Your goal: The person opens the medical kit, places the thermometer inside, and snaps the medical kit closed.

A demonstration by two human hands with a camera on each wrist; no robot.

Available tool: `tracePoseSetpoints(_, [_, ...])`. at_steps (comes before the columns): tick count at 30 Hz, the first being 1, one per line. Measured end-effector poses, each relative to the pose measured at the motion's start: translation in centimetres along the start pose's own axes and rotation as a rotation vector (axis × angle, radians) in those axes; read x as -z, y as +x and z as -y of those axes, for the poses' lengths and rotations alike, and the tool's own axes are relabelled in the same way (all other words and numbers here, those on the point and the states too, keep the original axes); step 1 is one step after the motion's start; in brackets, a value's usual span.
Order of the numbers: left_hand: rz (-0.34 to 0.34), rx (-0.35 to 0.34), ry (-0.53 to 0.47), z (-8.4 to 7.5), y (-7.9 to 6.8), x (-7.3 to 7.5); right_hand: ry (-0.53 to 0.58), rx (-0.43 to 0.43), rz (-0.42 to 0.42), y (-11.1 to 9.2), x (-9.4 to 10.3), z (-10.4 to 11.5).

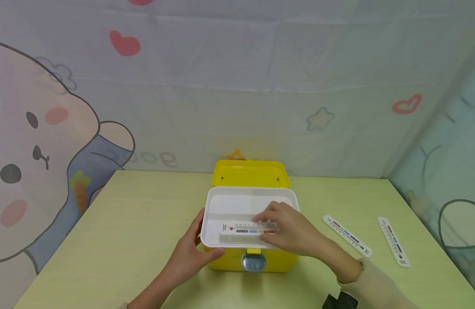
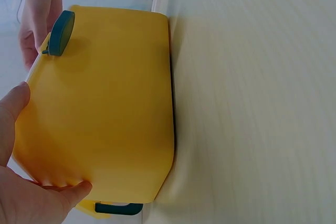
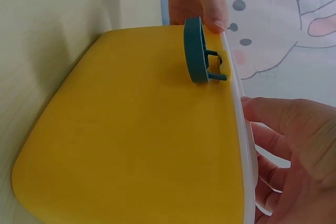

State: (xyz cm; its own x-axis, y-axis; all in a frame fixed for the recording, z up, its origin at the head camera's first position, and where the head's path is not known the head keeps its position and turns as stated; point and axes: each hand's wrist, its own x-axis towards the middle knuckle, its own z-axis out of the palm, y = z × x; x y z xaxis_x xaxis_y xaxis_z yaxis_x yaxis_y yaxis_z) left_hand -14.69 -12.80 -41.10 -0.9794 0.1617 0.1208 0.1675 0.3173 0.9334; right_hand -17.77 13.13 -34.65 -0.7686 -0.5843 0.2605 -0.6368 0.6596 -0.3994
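A yellow storage box stands on the table with its lid raised at the back and a white tray in its top. My left hand holds the box at its front left corner, thumb on the front and fingers round the side; the left wrist view shows the fingertips against the yellow wall. Over the tray, my right hand pinches the right end of a white thermometer between thumb and fingers. That thermometer lies lengthwise in the tray's front part, its right end hidden by the hand.
Two more white thermometers, a nearer one and a farther one, lie on the table right of the box. A grey-blue latch hangs on the box's front. The yellow lid stands close to the cloth backdrop.
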Motion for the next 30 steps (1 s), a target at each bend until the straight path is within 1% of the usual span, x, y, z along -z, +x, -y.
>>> tracePoseSetpoints(5, [0.002,-0.003,0.0,0.04,0.0,0.01,-0.005,0.016,0.002,0.12,-0.04,0.18])
tracePoseSetpoints(14, [-0.001,-0.008,-0.004,0.0,-0.02,-0.01,0.004,0.005,0.034,0.26,-0.19,0.37])
tracePoseSetpoints(23, [0.001,-0.012,-0.004,0.06,-0.04,0.0,0.005,0.015,0.032,0.32,-0.41,0.34])
tracePoseSetpoints(30, [0.002,-0.014,-0.007,0.02,-0.07,0.07,0.03,0.011,0.024,0.31,-0.41,0.23])
